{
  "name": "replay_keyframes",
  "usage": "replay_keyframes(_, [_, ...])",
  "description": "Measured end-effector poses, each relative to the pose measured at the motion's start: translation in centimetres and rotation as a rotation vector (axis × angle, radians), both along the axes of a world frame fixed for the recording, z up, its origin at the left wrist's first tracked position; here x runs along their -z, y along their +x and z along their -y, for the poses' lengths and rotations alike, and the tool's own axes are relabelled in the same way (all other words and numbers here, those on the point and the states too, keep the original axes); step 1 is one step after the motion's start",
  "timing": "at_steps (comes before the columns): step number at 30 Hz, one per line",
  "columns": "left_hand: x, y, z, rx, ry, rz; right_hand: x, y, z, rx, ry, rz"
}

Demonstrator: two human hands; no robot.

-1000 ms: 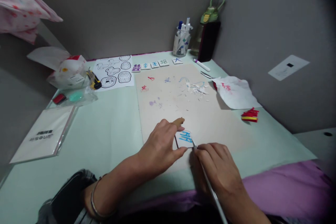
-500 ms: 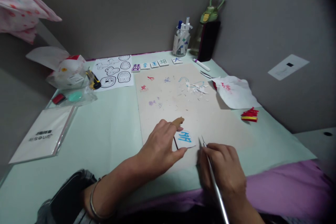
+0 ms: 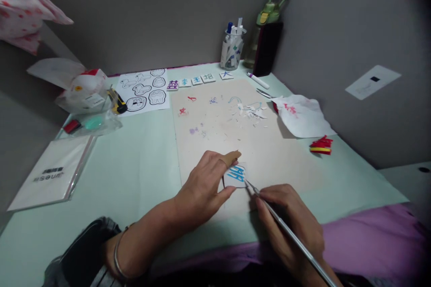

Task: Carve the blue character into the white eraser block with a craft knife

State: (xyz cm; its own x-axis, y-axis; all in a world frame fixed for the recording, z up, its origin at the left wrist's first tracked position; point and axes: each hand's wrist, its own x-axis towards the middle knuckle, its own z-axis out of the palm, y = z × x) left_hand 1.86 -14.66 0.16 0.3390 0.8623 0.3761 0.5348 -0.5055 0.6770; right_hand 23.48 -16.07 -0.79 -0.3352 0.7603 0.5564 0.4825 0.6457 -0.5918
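My left hand (image 3: 206, 186) lies over a small white block (image 3: 233, 182) with blue character strokes on top. Thumb and fingers grip its near and far sides, and a tan bandage (image 3: 230, 158) wraps one finger. My right hand (image 3: 291, 217) pinches a slim silver craft knife (image 3: 281, 220) like a pen. The blade tip meets, or nearly meets, the block's right edge; contact is hard to make out. Both block and knife are over the beige board (image 3: 202, 152).
White shavings (image 3: 254, 112) lie on the board. Behind it stand several character tiles (image 3: 197, 80), a pen cup (image 3: 232, 49) and a green bottle (image 3: 267, 15). A crumpled paper (image 3: 301, 116) and red strips (image 3: 321, 145) lie right; a yellow-black cutter (image 3: 117, 102) and packet (image 3: 52, 172) left.
The craft knife has moved left and its tip has come to the block's right edge. The block has turned slightly under my left hand.
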Motion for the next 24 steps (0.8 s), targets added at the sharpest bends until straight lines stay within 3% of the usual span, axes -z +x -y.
replay_keyframes(14, [0.3, -0.1, -0.2, -0.023, -0.044, 0.008, 1.1, -0.7, -0.6, -0.008, 0.226, 0.117])
replay_keyframes(24, [0.3, -0.1, -0.2, -0.073, -0.079, -0.038, 1.8, -0.1, -0.7, -0.038, 0.264, 0.218])
